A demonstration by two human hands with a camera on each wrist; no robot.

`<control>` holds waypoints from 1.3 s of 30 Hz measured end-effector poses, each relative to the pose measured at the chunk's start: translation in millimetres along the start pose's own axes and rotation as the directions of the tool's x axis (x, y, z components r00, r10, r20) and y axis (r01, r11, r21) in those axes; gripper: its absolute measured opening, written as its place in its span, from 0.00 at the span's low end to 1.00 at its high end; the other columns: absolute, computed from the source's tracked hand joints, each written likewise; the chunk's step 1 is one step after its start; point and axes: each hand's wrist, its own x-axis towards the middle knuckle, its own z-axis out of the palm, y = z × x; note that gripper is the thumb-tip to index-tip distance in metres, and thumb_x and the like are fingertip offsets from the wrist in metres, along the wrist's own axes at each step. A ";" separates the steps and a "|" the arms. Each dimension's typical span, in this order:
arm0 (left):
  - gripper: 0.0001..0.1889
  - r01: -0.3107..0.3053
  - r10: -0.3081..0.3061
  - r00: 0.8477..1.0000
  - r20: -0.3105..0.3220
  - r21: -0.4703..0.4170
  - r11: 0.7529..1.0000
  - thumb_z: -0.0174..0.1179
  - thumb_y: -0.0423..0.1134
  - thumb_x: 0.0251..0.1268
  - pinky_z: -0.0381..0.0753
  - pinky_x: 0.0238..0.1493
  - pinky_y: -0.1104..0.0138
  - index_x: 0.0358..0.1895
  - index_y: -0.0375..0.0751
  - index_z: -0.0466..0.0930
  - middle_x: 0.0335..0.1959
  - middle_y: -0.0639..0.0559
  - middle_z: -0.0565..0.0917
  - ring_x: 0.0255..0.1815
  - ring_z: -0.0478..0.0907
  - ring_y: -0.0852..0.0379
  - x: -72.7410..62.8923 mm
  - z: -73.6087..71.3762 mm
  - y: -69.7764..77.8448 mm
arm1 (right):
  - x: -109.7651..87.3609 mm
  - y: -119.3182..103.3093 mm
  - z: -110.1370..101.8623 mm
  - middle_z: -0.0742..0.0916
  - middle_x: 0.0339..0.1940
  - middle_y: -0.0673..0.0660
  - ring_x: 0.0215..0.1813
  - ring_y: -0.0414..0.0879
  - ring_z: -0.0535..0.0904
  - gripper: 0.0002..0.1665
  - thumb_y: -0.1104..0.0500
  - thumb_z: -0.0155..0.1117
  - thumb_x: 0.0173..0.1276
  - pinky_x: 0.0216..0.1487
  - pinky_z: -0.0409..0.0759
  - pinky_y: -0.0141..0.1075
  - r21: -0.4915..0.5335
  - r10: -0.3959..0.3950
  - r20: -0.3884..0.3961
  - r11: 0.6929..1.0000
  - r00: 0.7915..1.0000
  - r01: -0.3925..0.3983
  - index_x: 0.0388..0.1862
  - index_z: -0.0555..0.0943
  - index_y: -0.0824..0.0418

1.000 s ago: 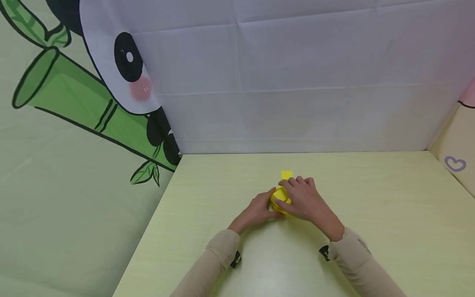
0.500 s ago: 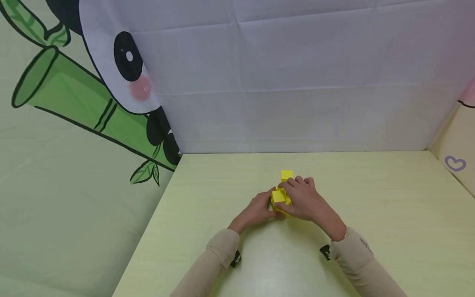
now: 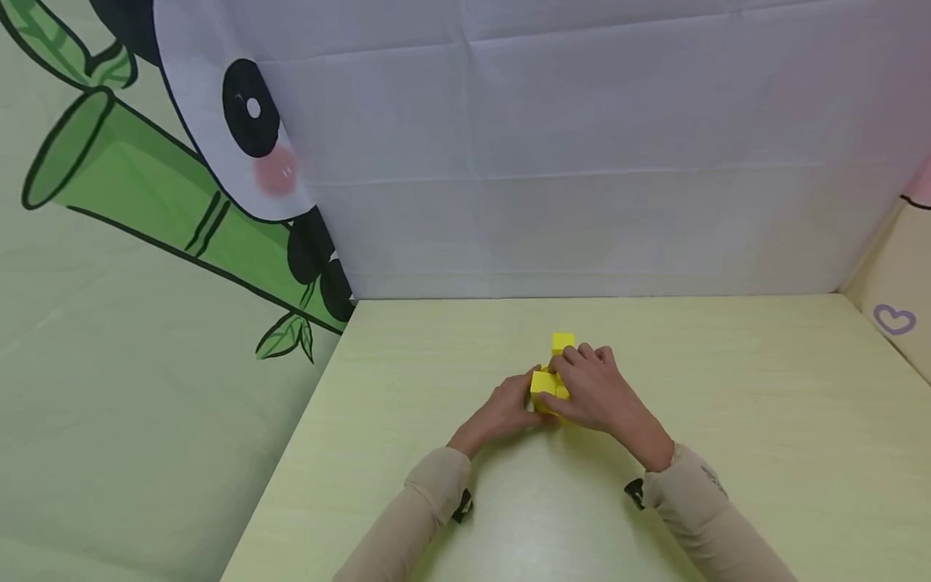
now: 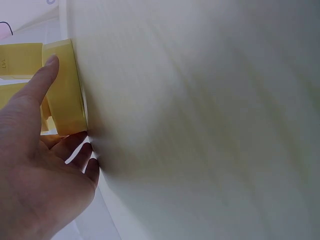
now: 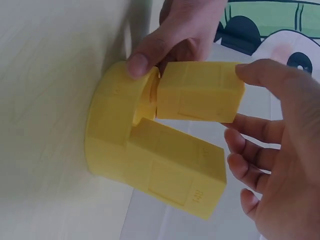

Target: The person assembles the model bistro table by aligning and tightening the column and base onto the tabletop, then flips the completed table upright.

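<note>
A squat yellow container (image 5: 110, 125), open at its rim, stands on the table in the right wrist view. My left hand (image 3: 505, 408) grips it from the left, thumb along its wall and fingers round the other side, as the left wrist view (image 4: 62, 92) shows. My right hand (image 3: 596, 392) pinches the upper end of a yellow rectangular block (image 5: 197, 92), whose lower end is at the container's rim. Beside it, a second yellow block (image 5: 175, 170) leans out at a tilt, with embossed marks on its side. The container's inside is mostly hidden.
Both hands work on a pale wooden table (image 3: 727, 420). A white cloth backdrop (image 3: 618, 162) rises at the table's far edge, with a printed panda and green bamboo (image 3: 160, 178) to the left. A yellow square face (image 3: 563, 343) shows just beyond the right fingers.
The pinched block's square end has come into fuller view between the hands and shifted slightly left. Both hands keep nearly the same place.
</note>
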 end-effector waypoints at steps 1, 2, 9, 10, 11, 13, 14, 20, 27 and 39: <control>0.36 -0.003 0.003 1.000 -0.001 -0.006 1.000 0.76 0.48 0.62 0.76 0.61 0.64 0.72 0.47 0.72 0.57 0.60 0.81 0.54 0.76 0.61 -0.1 -0.2 0.2 | 0.6 -0.1 0.4 0.79 0.33 0.52 0.39 0.51 0.70 0.23 0.42 0.73 0.65 0.47 0.68 0.54 -0.003 -0.001 -0.001 1.000 1.000 0.001 0.41 0.82 0.61; 0.35 -0.001 0.001 1.000 -0.002 -0.010 1.000 0.76 0.48 0.62 0.76 0.60 0.64 0.71 0.47 0.73 0.56 0.60 0.82 0.53 0.76 0.61 -0.2 -0.3 0.3 | 1.2 -0.3 0.8 0.79 0.33 0.52 0.38 0.51 0.70 0.24 0.42 0.73 0.65 0.47 0.69 0.53 -0.006 -0.003 -0.002 1.000 1.000 0.003 0.41 0.82 0.61; 0.30 0.029 -0.029 1.000 0.011 -0.012 0.999 0.74 0.46 0.64 0.77 0.59 0.64 0.67 0.45 0.75 0.56 0.58 0.82 0.53 0.76 0.60 -2.2 -0.6 3.6 | 2.1 1.1 -0.7 0.81 0.44 0.54 0.46 0.54 0.71 0.21 0.53 0.66 0.66 0.49 0.66 0.54 0.107 -0.067 0.054 0.992 0.996 0.061 0.56 0.83 0.60; 0.30 0.037 -0.037 0.999 0.009 -0.010 0.999 0.74 0.46 0.64 0.76 0.60 0.64 0.68 0.45 0.75 0.57 0.58 0.82 0.54 0.76 0.60 -2.5 -0.8 4.2 | 2.3 1.6 -1.3 0.81 0.45 0.54 0.48 0.54 0.71 0.22 0.56 0.64 0.65 0.49 0.66 0.55 0.127 -0.080 0.068 0.989 0.994 0.071 0.57 0.83 0.60; 0.30 0.042 -0.042 0.999 0.007 -0.007 0.999 0.74 0.47 0.65 0.76 0.60 0.64 0.67 0.45 0.75 0.57 0.57 0.82 0.54 0.76 0.60 -2.8 -1.0 4.8 | 2.5 2.1 -1.8 0.81 0.46 0.54 0.49 0.55 0.71 0.23 0.58 0.63 0.63 0.49 0.66 0.55 0.141 -0.091 0.079 0.987 0.993 0.079 0.58 0.83 0.59; 0.30 0.043 -0.043 0.999 0.007 -0.012 0.999 0.74 0.48 0.65 0.76 0.61 0.63 0.67 0.44 0.76 0.57 0.57 0.82 0.55 0.76 0.60 -3.4 -1.4 5.8 | 3.1 2.8 -2.7 0.80 0.46 0.55 0.50 0.56 0.71 0.24 0.60 0.62 0.62 0.50 0.66 0.55 0.143 -0.093 0.095 0.987 0.991 0.079 0.58 0.83 0.59; 0.30 0.041 -0.041 0.999 0.009 -0.018 0.999 0.74 0.48 0.65 0.76 0.61 0.64 0.67 0.44 0.76 0.57 0.57 0.82 0.55 0.76 0.60 -3.4 -1.5 6.4 | 3.6 3.2 -2.8 0.80 0.46 0.55 0.50 0.56 0.71 0.23 0.60 0.62 0.62 0.50 0.66 0.55 0.138 -0.090 0.097 0.988 0.991 0.076 0.58 0.82 0.59; 0.27 0.051 -0.050 0.999 0.012 -0.068 0.996 0.76 0.47 0.62 0.78 0.57 0.66 0.61 0.45 0.78 0.50 0.59 0.83 0.50 0.77 0.62 -3.2 -1.5 6.2 | 6.1 5.4 -2.3 0.80 0.42 0.53 0.47 0.54 0.71 0.22 0.58 0.71 0.64 0.48 0.67 0.52 0.117 -0.060 0.088 0.992 0.994 0.049 0.56 0.82 0.59; 0.27 0.055 -0.055 0.998 0.014 -0.060 0.997 0.77 0.47 0.61 0.78 0.56 0.67 0.61 0.45 0.78 0.49 0.60 0.82 0.49 0.77 0.62 -2.5 -0.8 4.9 | 6.9 7.6 0.9 0.80 0.42 0.54 0.44 0.53 0.69 0.25 0.53 0.73 0.65 0.44 0.67 0.50 0.106 -0.066 0.071 0.993 0.995 0.058 0.58 0.83 0.61; 0.26 0.035 -0.034 0.999 0.022 -0.051 0.998 0.76 0.46 0.62 0.77 0.57 0.68 0.60 0.45 0.78 0.49 0.60 0.82 0.49 0.77 0.62 -0.4 0.6 1.5 | 10.7 6.9 7.5 0.79 0.38 0.54 0.42 0.53 0.70 0.22 0.47 0.71 0.69 0.43 0.70 0.48 0.044 -0.038 0.032 0.998 0.999 0.036 0.51 0.83 0.62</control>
